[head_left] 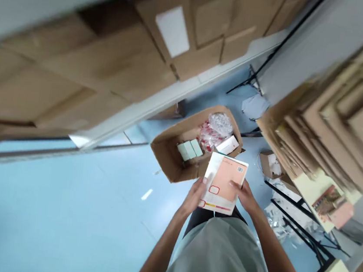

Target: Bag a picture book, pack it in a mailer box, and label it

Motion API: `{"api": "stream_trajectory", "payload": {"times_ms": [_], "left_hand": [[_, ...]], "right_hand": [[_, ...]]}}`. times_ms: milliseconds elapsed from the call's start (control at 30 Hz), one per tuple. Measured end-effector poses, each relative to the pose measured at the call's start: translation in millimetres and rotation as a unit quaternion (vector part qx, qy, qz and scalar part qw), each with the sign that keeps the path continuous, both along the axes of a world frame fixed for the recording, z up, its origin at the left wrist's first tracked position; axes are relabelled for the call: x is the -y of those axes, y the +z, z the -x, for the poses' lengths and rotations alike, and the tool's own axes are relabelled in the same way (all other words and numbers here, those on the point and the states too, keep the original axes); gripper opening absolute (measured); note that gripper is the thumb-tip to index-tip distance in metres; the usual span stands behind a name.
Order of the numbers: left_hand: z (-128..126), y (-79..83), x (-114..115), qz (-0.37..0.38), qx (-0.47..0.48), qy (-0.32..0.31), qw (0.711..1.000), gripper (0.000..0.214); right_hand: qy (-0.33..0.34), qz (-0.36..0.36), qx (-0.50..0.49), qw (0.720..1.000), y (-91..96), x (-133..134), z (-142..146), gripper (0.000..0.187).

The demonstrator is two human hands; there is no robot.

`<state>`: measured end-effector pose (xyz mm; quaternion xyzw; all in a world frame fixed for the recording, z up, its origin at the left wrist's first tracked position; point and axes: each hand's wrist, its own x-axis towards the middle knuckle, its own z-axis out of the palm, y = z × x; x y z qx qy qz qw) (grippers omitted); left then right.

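Observation:
A book with a white and peach cover (225, 178) is held in front of my body, its barcode at the top right corner. My left hand (195, 194) grips its left edge, thumb on the cover. On the opposite edge my right hand (244, 194) grips it the same way, fingers out of sight underneath. Just beyond the book, an open cardboard box (165, 157) stands on the floor. Inside it are several small pale green boxes (189, 150), a white box (227, 144) and clear plastic wrapping (220, 124) with red print.
Shelving with large cardboard boxes (136, 70) runs along the upper left. At right, a stack of flattened cardboard (331, 113) rests on a black-legged table. A small box (269, 163) and scraps of paper (282, 217) lie below on the blue floor (61, 214).

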<state>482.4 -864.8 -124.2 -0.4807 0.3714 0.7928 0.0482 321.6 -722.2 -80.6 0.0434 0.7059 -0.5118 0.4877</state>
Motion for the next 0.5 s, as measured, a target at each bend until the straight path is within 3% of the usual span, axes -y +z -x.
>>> {"api": "stream_trajectory", "payload": {"times_ms": [133,233,367,500], "left_hand": [[44.9,96.2,-20.3,0.084,-0.121,-0.154,0.977,0.063],[86.1,148.9,-61.4,0.117,-0.194,-0.257,0.939,0.055],[141.4,195.0,-141.5,0.14,-0.262,-0.359,0.885,0.055],[188.7,212.9,-224.6,0.135,-0.289,-0.423,0.848,0.06]], "right_hand": [[-0.107,0.027,-0.154,0.982,110.3,-49.3,-14.8,0.064],[-0.242,0.023,-0.239,0.94,167.6,-95.5,-23.6,0.066],[-0.393,-0.027,-0.338,0.855,207.9,-172.6,-16.4,0.066],[-0.466,-0.081,-0.368,0.8,214.3,-253.3,-0.1,0.072]]}}
